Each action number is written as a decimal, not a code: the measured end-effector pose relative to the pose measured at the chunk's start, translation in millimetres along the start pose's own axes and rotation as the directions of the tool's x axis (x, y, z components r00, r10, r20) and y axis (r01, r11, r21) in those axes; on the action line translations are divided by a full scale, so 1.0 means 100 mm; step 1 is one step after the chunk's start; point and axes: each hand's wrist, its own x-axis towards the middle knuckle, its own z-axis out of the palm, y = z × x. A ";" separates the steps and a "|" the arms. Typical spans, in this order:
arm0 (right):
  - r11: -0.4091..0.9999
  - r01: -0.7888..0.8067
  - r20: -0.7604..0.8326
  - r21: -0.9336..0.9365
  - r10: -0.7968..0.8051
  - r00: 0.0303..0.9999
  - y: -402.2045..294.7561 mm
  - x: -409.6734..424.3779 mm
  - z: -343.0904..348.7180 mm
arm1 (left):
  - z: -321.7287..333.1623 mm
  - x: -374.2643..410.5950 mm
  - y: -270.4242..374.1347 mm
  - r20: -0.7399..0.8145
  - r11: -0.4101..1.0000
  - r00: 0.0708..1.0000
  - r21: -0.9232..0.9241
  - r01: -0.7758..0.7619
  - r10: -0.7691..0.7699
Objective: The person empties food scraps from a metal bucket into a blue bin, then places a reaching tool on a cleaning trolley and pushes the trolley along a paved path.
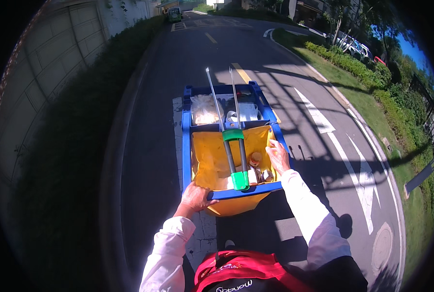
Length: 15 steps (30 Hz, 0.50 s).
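Before me stands a cleaning cart with a blue frame [186, 157] and a yellow fabric bag [208, 146]. My left hand [195, 198] grips the frame at its near left corner, with the thumb over the near bar. On the right side, my right hand [278, 156] lies over the rim with its fingers by the bag's inner edge; whether it grips is unclear. Long metal litter tongs [234, 153] with green and black handles lie lengthwise across the cart. Inside the bag are a jar [255, 159] and several pieces of litter [253, 176].
The cart's far tray holds a clear plastic bag [204, 109] and a white item [247, 111]. A paved road [217, 51] runs ahead, with a hedge [93, 91] on the left and a kerb [375, 146] on the right. A green vehicle [174, 14] stands far ahead.
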 end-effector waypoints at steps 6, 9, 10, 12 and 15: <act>0.896 -0.136 0.003 -0.423 0.151 0.988 1.12 -0.18 -0.58 | 0.16 0.21 0.07 -0.059 0.995 0.994 0.062 -0.084 0.088; 0.947 -0.257 0.028 -0.194 0.267 0.963 1.42 -0.27 -0.64 | 0.32 0.21 0.08 -0.213 0.984 0.964 0.112 -0.139 0.160; 0.936 -0.272 -0.042 -0.225 0.269 0.962 1.60 -0.28 -0.69 | 0.21 0.22 0.16 -0.206 0.980 0.961 0.116 -0.161 0.182; 0.923 -0.366 0.085 -0.114 0.377 0.922 0.99 -0.40 -0.49 | 0.04 -0.05 0.11 -0.119 0.991 0.988 0.100 -0.085 0.096; 0.926 -0.365 0.065 -0.095 0.372 0.926 1.03 -0.72 -0.74 | 0.15 -0.28 0.39 -0.205 0.985 0.964 0.032 -0.167 0.170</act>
